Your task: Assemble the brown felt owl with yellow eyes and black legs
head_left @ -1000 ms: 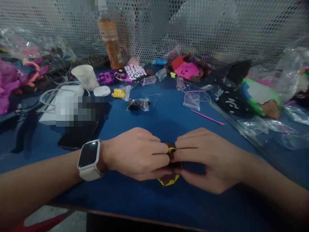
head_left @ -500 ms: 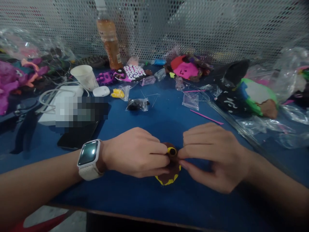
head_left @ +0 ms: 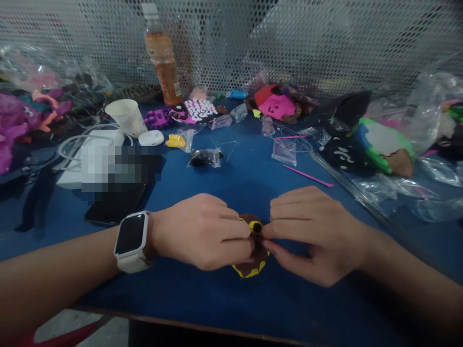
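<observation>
A small brown clay figure (head_left: 255, 255) with a yellow scalloped edge and a yellow-ringed black eye sits on the blue table (head_left: 217, 294) near the front edge. My left hand (head_left: 202, 236), with a white smartwatch (head_left: 130, 239) on the wrist, is curled against the figure's left side, fingers pinched on it. My right hand (head_left: 311, 231) pinches the figure from the right, its fingertips at the eye. Most of the figure is hidden between the two hands.
Behind lie small plastic bags (head_left: 206, 157), a pink stick (head_left: 307, 176), a paper cup (head_left: 127, 115), an orange drink bottle (head_left: 162, 58), a phone (head_left: 115, 205), cables and finished clay figures (head_left: 277, 102). Crumpled plastic (head_left: 415, 188) fills the right side. Mesh screen (head_left: 325, 38) at the back.
My right hand drew back a little to the right and then closed in again on the figure's eye. More of the brown figure shows now than a second ago.
</observation>
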A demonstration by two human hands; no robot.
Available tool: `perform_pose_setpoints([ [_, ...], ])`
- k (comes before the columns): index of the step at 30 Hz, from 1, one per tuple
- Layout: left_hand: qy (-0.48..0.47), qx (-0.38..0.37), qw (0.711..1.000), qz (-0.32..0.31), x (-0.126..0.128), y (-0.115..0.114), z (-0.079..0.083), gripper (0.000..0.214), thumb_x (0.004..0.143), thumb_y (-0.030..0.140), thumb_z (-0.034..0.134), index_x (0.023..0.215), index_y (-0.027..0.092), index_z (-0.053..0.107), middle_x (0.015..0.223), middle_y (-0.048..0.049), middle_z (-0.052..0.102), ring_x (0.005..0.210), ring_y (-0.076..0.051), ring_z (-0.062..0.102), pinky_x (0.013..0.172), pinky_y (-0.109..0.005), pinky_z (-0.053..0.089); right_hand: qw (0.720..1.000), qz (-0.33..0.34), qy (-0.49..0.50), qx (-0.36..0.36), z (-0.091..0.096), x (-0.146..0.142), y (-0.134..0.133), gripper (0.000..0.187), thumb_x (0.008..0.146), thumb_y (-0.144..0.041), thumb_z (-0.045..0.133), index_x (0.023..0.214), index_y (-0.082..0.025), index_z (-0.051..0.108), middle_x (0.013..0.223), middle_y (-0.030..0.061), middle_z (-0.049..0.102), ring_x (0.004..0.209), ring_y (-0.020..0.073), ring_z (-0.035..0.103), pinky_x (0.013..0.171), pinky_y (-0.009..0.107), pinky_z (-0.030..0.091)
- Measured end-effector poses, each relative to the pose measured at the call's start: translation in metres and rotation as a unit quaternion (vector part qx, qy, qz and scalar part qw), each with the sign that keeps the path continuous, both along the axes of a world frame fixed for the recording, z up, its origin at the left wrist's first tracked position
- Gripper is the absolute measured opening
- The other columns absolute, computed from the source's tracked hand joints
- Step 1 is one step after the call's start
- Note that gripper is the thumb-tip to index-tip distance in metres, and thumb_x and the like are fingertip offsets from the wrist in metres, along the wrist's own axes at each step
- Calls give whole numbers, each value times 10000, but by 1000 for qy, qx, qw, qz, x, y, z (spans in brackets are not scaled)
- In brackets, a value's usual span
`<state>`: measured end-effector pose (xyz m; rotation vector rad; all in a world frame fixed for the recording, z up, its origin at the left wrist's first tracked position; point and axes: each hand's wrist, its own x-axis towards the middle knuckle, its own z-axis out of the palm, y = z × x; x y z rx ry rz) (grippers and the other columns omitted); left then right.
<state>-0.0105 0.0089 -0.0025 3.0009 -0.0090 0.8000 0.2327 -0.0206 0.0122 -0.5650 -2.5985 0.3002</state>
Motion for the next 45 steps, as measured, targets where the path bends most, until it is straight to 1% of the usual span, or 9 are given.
perform_pose_setpoints([
  [4, -2, 18, 1000, -10, 0, -1, 4, 318, 1000, 252, 678, 693, 169, 689, 612, 26, 597, 539, -112, 539, 466, -334, 332, 1000, -6, 6, 16, -1, 0, 0, 135, 915, -147, 633, 794, -193, 669, 622, -32, 528, 564, 137, 414, 543, 321, 279],
  [10, 0, -11, 1000, -27, 0, -1, 2, 380, 1012, 431, 667, 761, 153, 730, 649, 7, 627, 549, -118, 555, 463, -335, 366, 999, -21, 4, 34, -2, -1, 0, 156, 934, -169, 633, 785, -202, 665, 621, -32, 549, 557, 135, 438, 539, 322, 301],
  [17, -20, -5, 1000, -12, 1, -1, -1, 362, 1038, 353, 615, 742, 171, 715, 645, 13, 640, 546, -109, 562, 480, -326, 379, 998, -24, 0, 50, -4, -3, 0, 166, 944, -177, 622, 787, -198, 668, 609, -30, 553, 546, 135, 454, 521, 332, 305],
  [22, -30, -32, 999, 3, 2, 1, -6, 354, 1039, 368, 613, 773, 162, 722, 656, 5, 648, 550, -125, 562, 490, -341, 393, 996, -40, 37, 68, -6, -5, -4, 63, 930, -155, 656, 897, -201, 682, 743, -3, 696, 626, 143, 603, 586, 320, 439],
  [25, -21, -60, 998, -2, 1, 2, -8, 357, 1027, 419, 627, 820, 150, 738, 670, -2, 654, 559, -137, 568, 490, -350, 392, 994, -50, 52, 82, -7, -6, -4, 68, 925, -148, 663, 898, -209, 667, 758, -2, 715, 645, 146, 638, 605, 312, 483],
  [28, -31, -57, 998, -8, 0, 3, -10, 367, 1003, 459, 653, 842, 146, 752, 662, -3, 651, 551, -143, 563, 475, -359, 368, 993, -60, 54, 86, -7, -7, -3, 81, 921, -135, 668, 897, -213, 663, 752, -7, 715, 631, 140, 643, 599, 300, 499],
  [40, -60, -87, 994, -15, 2, 3, -16, 417, 999, 436, 652, 678, 169, 652, 616, -3, 630, 525, -137, 550, 478, -347, 346, 989, -80, 77, 97, -9, -11, -1, 76, 927, -135, 669, 913, -209, 673, 714, -23, 700, 594, 124, 631, 585, 283, 488],
  [43, -69, -136, 988, -3, 2, 1, -11, 316, 1017, 330, 591, 741, 179, 610, 646, 7, 629, 546, -126, 537, 496, -319, 358, 986, -97, 85, 106, -7, -11, -2, 92, 941, -135, 655, 934, -226, 662, 734, -27, 715, 608, 123, 651, 588, 278, 495],
  [45, -72, -234, 969, 39, 0, -1, -6, 186, 1001, 190, 501, 830, 186, 572, 712, 13, 627, 595, -119, 542, 549, -281, 404, 980, -126, 107, 113, -6, -12, -3, 99, 946, -141, 656, 990, -230, 664, 787, -18, 733, 642, 122, 673, 610, 269, 516],
])
